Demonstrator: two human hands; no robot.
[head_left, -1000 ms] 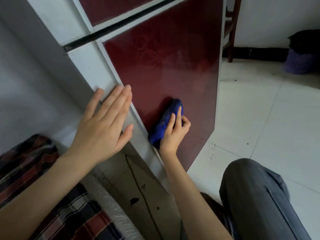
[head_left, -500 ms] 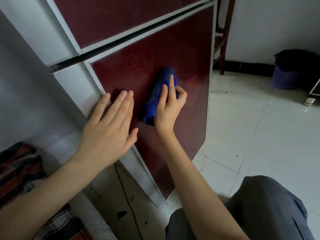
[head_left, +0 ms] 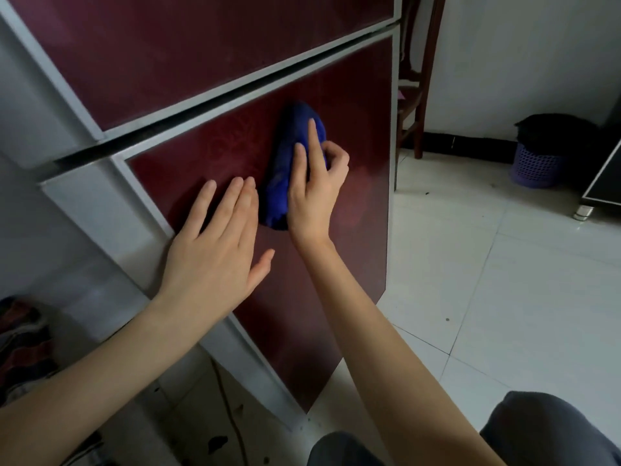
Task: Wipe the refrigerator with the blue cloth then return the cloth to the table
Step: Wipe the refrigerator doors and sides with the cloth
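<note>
While our right hand presses the bunched blue cloth against the dark red lower door of the refrigerator, its first two fingers lie straight over the fabric and the outer two curl round the cloth's edge, gripping it. Just beside its thumb side, our left hand lies flat on the same door, fingers straight, holding nothing. Well beyond the right hand's little finger, a purple basket stands on the floor.
</note>
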